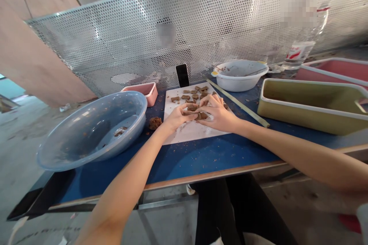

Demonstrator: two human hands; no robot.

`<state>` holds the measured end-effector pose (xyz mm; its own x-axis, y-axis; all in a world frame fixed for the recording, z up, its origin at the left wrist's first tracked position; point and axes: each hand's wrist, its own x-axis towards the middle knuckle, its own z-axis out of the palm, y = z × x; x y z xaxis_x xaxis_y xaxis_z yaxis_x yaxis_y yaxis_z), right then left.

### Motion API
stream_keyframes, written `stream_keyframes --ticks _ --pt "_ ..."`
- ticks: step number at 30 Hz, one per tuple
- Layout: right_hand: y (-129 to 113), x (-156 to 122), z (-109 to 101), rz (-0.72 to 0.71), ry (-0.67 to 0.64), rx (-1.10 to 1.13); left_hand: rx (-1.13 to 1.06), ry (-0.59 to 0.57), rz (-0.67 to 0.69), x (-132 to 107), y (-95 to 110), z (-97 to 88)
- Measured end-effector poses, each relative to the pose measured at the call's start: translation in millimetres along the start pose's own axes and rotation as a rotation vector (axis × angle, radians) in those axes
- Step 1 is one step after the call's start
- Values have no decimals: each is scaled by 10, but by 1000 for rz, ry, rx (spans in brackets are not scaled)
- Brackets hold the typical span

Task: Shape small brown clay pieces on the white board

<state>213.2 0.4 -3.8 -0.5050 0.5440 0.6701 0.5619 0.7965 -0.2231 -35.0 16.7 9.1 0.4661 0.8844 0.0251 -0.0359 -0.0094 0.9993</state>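
Both hands meet over a white board [184, 136] on the blue table. My left hand [177, 118] is closed, its thumb and fingers pinching a small brown clay-like piece [202, 116]. From the other side my right hand [216, 114] closes on the same piece, with its fingers curled over it and partly hiding it. Several similar short brown pieces [185, 97] lie on the far part of the board. Left of the board sits a crumbly brown lump [155, 123].
A big blue basin [94, 130] stands tilted at the left, a pink box [152, 93] behind it. A phone [182, 75] leans on the perforated metal screen [120, 26]. To the right are a stick [241, 105], white basin [238, 82], green trough [304, 116] and plastic bottle [300, 51].
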Motion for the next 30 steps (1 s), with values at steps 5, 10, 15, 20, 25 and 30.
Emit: stream_keyframes --ticks 5,10,15,20,25,30 --pt "-28 11 -29 -3 -9 -53 -84 -16 13 8 -36 31" --pt "-44 -5 -28 -28 -25 -78 -142 -1 16 -4 -44 82" --pt "-34 -23 7 -8 -37 -99 -140 10 -3 -14 -19 90" --pt "-73 -14 0 -5 6 -79 -150 3 17 -31 11 119" --pt "-80 -2 -22 4 34 -66 -155 -12 22 -28 17 132" --pt "-54 -1 -24 44 16 -66 -155 21 13 5 -18 89"
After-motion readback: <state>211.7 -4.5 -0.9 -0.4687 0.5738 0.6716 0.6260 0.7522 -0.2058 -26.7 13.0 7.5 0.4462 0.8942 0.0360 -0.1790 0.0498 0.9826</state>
